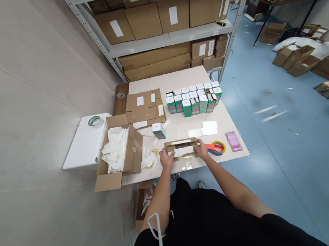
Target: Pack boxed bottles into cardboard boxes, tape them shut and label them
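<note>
A small cardboard box point(182, 145) with a gap along its top lies at the table's near edge. White strips run along both sides of the gap, and clear tape shows on its near side. My left hand point(166, 158) grips its left end, thumb on the near white strip. At the right end, my right hand point(201, 149) is closed on the same box. Orange-handled scissors point(215, 146) rest beside my right hand, on a tape roll point(222, 147). Farther up stands a single green-and-white carton point(158, 131).
Several green-and-white cartons point(194, 100) stand in rows at the back right. Flattened cardboard point(140, 104) lies at the back left, near an open box of white packing material point(116, 150). White papers point(209, 127) and purple items point(234, 141) are on the right. A loaded shelf point(169, 39) stands behind.
</note>
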Available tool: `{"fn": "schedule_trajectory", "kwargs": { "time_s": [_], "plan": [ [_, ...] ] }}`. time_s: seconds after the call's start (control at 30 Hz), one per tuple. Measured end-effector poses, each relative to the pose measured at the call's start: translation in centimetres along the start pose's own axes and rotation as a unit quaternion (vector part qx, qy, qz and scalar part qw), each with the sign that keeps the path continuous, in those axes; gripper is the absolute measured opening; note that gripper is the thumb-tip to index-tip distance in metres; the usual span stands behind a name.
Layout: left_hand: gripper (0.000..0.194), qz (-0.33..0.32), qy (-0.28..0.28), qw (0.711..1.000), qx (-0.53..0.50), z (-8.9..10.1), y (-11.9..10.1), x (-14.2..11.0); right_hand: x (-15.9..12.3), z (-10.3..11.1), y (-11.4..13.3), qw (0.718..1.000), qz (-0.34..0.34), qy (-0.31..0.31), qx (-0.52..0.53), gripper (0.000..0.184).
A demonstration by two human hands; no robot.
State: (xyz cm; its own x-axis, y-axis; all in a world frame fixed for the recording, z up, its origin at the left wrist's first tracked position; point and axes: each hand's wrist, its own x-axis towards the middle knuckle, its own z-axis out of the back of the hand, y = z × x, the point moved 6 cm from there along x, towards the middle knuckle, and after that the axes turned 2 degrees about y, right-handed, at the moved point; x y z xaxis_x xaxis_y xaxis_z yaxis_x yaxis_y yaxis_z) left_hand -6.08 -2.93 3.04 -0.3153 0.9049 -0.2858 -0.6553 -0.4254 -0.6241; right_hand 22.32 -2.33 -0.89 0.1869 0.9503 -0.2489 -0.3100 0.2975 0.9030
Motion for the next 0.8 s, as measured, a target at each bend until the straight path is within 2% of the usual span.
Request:
{"fn": "schedule_trajectory", "kwargs": {
  "time_s": [0.17, 0.33, 0.43, 0.57, 0.67, 0.8],
  "plan": [
    [0.086, 0.017, 0.016, 1.000, -0.012, -0.3, 0.1, 1.0, 0.3, -1.0, 0.4, 0.999, -0.013, -0.017, -0.041, 0.069],
    [0.095, 0.026, 0.037, 0.999, -0.031, -0.2, 1.1, 1.3, -0.2, -1.3, -0.2, 0.997, -0.028, -0.004, -0.068, 0.078],
    [0.093, -0.017, 0.035, 0.999, -0.010, 0.7, 0.7, 1.3, -0.5, -0.8, 0.5, 0.997, -0.010, -0.008, -0.074, 0.080],
    [0.089, -0.094, 0.057, 0.994, -0.003, 1.3, -0.9, 1.2, -0.3, -0.1, 2.7, 0.995, 0.056, -0.031, -0.078, 0.072],
    [0.091, -0.102, 0.073, 0.992, -0.003, 1.5, -1.7, 1.5, -0.1, -0.1, 3.8, 0.992, 0.073, -0.024, -0.102, 0.071],
    [0.101, -0.094, 0.063, 0.994, 0.000, 2.4, -2.2, 1.9, 0.1, 0.5, 4.9, 0.990, 0.083, -0.007, -0.112, 0.075]
  ]
}}
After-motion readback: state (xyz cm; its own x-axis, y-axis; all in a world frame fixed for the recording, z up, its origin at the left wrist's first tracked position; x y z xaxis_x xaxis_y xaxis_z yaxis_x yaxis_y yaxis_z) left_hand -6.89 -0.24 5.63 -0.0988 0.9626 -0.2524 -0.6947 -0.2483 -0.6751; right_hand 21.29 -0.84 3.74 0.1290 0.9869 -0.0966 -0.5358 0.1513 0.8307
